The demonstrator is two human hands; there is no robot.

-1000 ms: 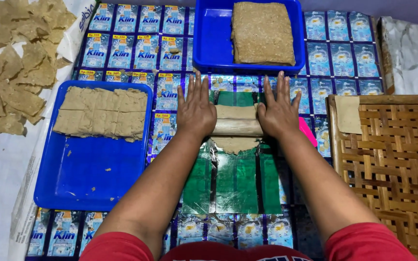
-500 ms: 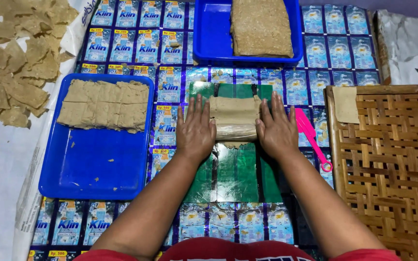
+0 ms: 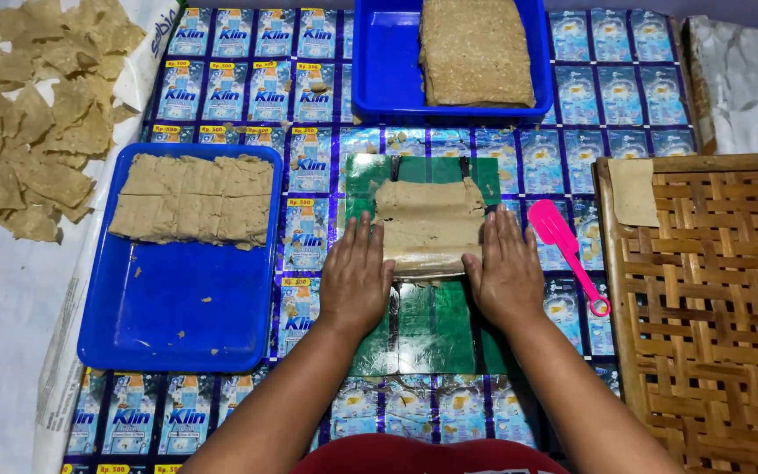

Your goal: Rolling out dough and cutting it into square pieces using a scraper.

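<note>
My left hand (image 3: 357, 279) and right hand (image 3: 508, 274) press flat, apart, on the roller ends; uneven pressure could tear the dough sheet (image 3: 428, 219).

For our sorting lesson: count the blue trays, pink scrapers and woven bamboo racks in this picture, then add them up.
Blue trays: 2 (one on the left, one at the top)
Pink scraper: 1
Woven bamboo rack: 1
Total: 4

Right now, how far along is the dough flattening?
Done: a row of flattened pieces lies in the left blue tray. In hand: the left hand and right hand press a roller over the dough sheet on the green board. Left: the thick slab in the top tray is uncut.
</note>
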